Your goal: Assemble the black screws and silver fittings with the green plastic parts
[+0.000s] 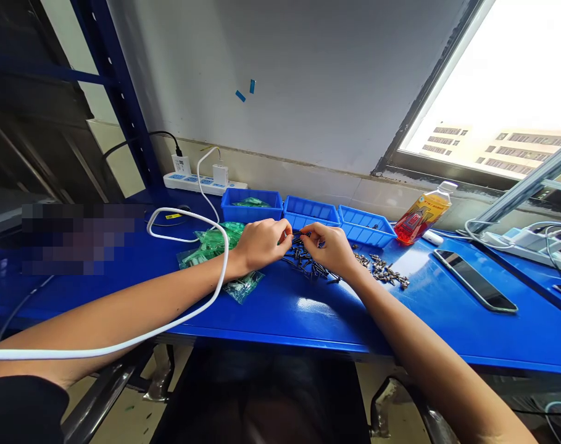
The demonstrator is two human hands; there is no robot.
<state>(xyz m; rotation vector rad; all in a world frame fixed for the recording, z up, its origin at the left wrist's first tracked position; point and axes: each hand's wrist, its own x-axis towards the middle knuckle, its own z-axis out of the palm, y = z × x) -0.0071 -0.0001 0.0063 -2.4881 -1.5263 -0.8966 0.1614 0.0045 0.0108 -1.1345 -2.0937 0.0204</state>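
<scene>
While hands (264, 243) (330, 246) pinch, contents unclear, over dark screws (311, 265) | cable (90, 353) crosses left forearm (145, 302) | bins (308, 219) behind

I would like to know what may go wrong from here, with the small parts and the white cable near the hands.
The white cable crosses the left forearm, so it may catch when the left hand moves.
The dark screw-like pieces lie loose beside the lighter metal pieces; a nudge from the right hand might mix them.
The drink bottle stands near the parts, so a bump could tip it.
</scene>
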